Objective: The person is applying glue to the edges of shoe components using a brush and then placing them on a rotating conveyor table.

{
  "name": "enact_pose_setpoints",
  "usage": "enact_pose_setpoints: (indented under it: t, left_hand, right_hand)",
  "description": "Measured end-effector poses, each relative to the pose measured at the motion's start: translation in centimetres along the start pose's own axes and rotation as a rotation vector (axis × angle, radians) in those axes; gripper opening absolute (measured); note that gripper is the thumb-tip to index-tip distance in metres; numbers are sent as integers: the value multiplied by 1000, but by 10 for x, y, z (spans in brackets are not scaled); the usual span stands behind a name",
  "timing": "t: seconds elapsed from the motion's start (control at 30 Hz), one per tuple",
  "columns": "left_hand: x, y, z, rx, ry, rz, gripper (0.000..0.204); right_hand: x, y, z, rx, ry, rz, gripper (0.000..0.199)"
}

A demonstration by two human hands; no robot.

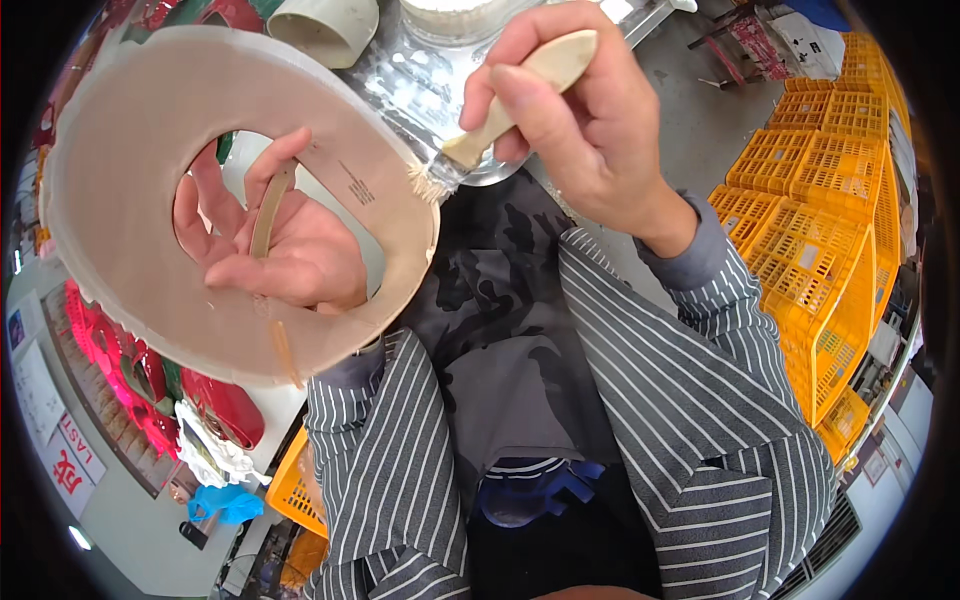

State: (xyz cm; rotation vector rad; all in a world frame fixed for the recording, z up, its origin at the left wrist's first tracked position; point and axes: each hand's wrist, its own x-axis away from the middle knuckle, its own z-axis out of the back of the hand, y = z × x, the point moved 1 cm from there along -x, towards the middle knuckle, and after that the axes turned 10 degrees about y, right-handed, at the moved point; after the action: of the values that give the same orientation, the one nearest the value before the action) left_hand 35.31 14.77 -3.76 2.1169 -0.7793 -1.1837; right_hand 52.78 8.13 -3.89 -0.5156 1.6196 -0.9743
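Note:
My left hand shows through the openings of a large beige oval piece, with fingers curled around a narrow strip of it. This piece has a round hole, a wedge-shaped opening, small print and a whitish rim. In my right hand is a flat brush, gripped by its pale handle between thumb and fingers. Its splayed, whitish bristles touch the right edge of the beige piece. Part of my left wrist is hidden behind the piece.
Beyond my hands stand a metal surface smeared with white, a round white container and a tipped pale cup. Stacked yellow crates line the right. Glossy red pieces and a blue bundle lie at left.

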Motion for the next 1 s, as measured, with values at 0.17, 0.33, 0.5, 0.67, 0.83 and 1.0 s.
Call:
enact_pose_setpoints:
  t: [0.17,0.33,0.5,0.67,0.83,1.0]
  left_hand:
    - [3,5,-9,-4,-53,-348,75]
    - [-1,2,-8,-87,-124,-447,77]
    - [1,-4,-4,-176,-207,-561,76]
    - [-8,-5,8,-242,-232,-739,67]
    - [-26,-13,18,-225,-288,-1022,64]
    - [-23,-12,10,-136,-254,-1057,62]
  right_hand:
    - [-6,-12,-13,-216,265,-92,19]
    - [2,-17,-13,167,-48,106,20]
    - [19,-28,-10,1,-139,-292,22]
    - [18,-44,-14,-257,-53,-393,22]
    - [7,-67,-13,-694,262,-597,27]
    - [12,-72,-14,-728,147,-799,28]
